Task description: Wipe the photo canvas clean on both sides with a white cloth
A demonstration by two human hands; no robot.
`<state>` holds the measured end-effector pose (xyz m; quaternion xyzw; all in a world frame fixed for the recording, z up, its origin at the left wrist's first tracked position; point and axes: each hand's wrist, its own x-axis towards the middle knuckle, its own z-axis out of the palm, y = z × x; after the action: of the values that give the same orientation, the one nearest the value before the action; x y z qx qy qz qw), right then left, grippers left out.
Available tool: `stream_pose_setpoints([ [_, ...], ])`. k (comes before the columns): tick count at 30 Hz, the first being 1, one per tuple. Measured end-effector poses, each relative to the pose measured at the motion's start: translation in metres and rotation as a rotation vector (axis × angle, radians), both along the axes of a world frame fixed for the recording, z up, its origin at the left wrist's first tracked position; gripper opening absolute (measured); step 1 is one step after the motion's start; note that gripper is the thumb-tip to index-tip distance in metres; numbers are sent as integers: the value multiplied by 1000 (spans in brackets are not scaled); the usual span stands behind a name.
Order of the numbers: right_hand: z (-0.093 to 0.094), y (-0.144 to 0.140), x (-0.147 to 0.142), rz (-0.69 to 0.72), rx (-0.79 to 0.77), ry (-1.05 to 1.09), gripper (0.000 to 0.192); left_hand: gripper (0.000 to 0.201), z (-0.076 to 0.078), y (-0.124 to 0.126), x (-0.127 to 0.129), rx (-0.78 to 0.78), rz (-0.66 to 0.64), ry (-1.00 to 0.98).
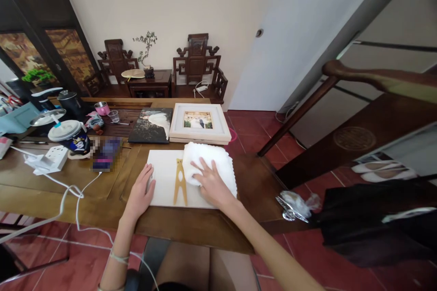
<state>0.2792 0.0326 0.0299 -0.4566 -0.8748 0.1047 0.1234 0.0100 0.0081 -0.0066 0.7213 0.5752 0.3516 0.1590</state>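
The right hand lies flat, palm down and fingers spread, on a white cloth in the lower centre of the frame. It presses on the cloth and grips nothing. The cloth is folded and covers the right part of a white board, which lies flat on the wooden counter.

The left hand rests on the left edge of the board, fingers loosely curved, with its fingertips on the board's surface. Whether it pinches the edge cannot be told. A band sits on the left wrist at the bottom of the frame.

A tan giraffe figure lies flat on the board between the two hands, just beside the cloth's left edge.

Behind the board, toward the centre of the frame, a white picture frame lies flat on the counter. A dark print lies directly to its left, touching or nearly touching it.

At the left of the frame, the counter carries a dark cup with a white lid, a white power strip and a white cable that runs off the near edge of the counter. A pink cup stands farther back.

At the right edge of the counter, a crumpled clear plastic bag lies well apart from the board. Two carved wooden chairs stand against the wall in the upper centre of the frame.
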Motion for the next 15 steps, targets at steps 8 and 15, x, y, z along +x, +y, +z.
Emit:
stream_pose_setpoints([
  [8,-5,-81,15,124,34,-6,52,46,-4,1,-1,-6,7,-13],
  [15,2,-26,14,44,-32,-20,55,46,-2,0,0,-2,10,-8],
])
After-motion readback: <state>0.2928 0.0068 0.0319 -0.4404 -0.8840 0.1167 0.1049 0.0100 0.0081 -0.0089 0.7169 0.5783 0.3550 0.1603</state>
